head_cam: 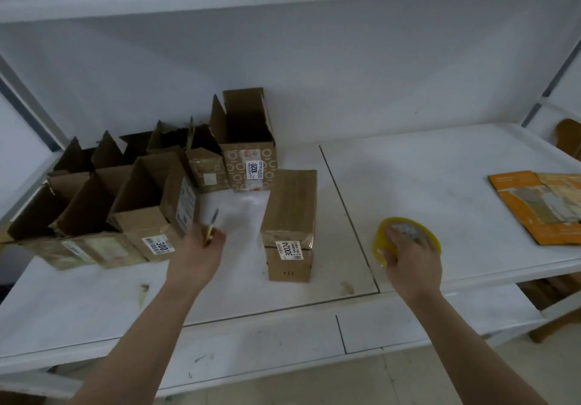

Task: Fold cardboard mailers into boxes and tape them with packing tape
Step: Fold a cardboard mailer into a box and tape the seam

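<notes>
**Labels 30024, 1020 and 300 on the boxes**

Centre frame, a closed box (287, 225) labelled "30024" lies on the white table (440, 165). Open boxes (151, 203) at left read "1020" and "300…". The left hand (196, 255) pinches a blurred yellow-handled tool (211, 227); the right hand (412, 260) grips the yellow tape roll (405, 241). Flat orange mailers (534, 206) lie right.

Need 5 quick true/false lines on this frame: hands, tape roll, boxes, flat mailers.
1. The right hand rests on the yellow tape roll. True.
2. The left hand is empty. False: it holds a slim pen-like tool.
3. The box labelled 30024 is closed and lies on its side. True.
4. The box labelled 1020 is taped shut on top. False: its top flaps stand open.
5. The orange flat mailers lie at the table's right. True.
</notes>
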{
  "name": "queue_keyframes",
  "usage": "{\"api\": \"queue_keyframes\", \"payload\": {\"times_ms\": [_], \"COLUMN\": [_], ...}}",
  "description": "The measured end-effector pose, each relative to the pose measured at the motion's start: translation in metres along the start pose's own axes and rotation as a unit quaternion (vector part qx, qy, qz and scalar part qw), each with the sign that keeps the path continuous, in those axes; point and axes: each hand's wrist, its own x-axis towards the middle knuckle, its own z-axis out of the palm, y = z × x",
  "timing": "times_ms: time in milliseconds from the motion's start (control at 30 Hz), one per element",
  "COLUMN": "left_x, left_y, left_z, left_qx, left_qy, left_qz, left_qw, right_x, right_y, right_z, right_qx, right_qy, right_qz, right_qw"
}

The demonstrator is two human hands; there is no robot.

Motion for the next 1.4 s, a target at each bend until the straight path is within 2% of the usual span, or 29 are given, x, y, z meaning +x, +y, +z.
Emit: {"api": "queue_keyframes", "payload": {"times_ms": [100,167,233,267,300,367,433,500,600,667,900,1100,1233,1300,1400], "left_x": [0.003,0.000,-0.001,-0.002,-0.005,-0.008,-0.009,-0.007,-0.006,-0.004,0.001,0.001,-0.002,-0.002,0.004], "left_y": [-0.048,-0.062,-0.060,-0.052,-0.039,-0.008,0.023,0.041,0.045,0.040,0.037,0.037,0.039,0.036,0.031], "left_z": [0.015,0.019,0.019,0.017,0.014,0.007,0.005,0.010,0.023,0.029,0.035,0.041,0.037,0.033,0.020], "left_qx": [0.077,0.135,0.188,0.161,0.092,-0.051,-0.105,-0.090,-0.060,-0.074,-0.115,-0.115,-0.116,-0.103,-0.118], "left_qy": [-0.057,-0.094,-0.070,-0.036,-0.004,0.023,0.009,-0.028,-0.106,-0.127,-0.127,-0.107,-0.119,-0.156,-0.282], "left_qz": [-0.062,-0.060,0.005,0.053,0.103,0.211,0.303,0.349,0.307,0.286,0.289,0.319,0.321,0.340,0.329], "left_qw": [0.993,0.985,0.980,0.985,0.990,0.976,0.947,0.932,0.944,0.947,0.942,0.935,0.932,0.922,0.893], "right_x": [-0.003,0.000,0.003,0.003,0.002,0.000,-0.003,-0.006,-0.007,-0.005,-0.003,-0.003,-0.003,-0.006,-0.011], "right_y": [-0.003,-0.013,-0.032,-0.045,-0.059,-0.086,-0.111,-0.125,-0.126,-0.122,-0.115,-0.108,-0.106,-0.108,-0.115], "right_z": [0.006,-0.001,-0.016,-0.023,-0.031,-0.042,-0.047,-0.043,-0.029,-0.025,-0.028,-0.025,-0.023,-0.023,-0.022], "right_qx": [-0.026,-0.039,0.020,0.064,0.100,0.143,0.170,0.175,0.174,0.191,0.226,0.160,0.186,0.188,0.155], "right_qy": [-0.019,0.008,0.067,0.102,0.138,0.183,0.158,0.098,0.005,-0.019,-0.024,-0.011,-0.011,-0.002,0.052], "right_qz": [0.022,0.025,-0.008,-0.049,-0.103,-0.208,-0.281,-0.308,-0.297,-0.299,-0.282,-0.326,-0.322,-0.296,-0.255], "right_qw": [0.999,0.999,0.998,0.991,0.980,0.950,0.931,0.930,0.939,0.935,0.932,0.932,0.928,0.937,0.953]}}
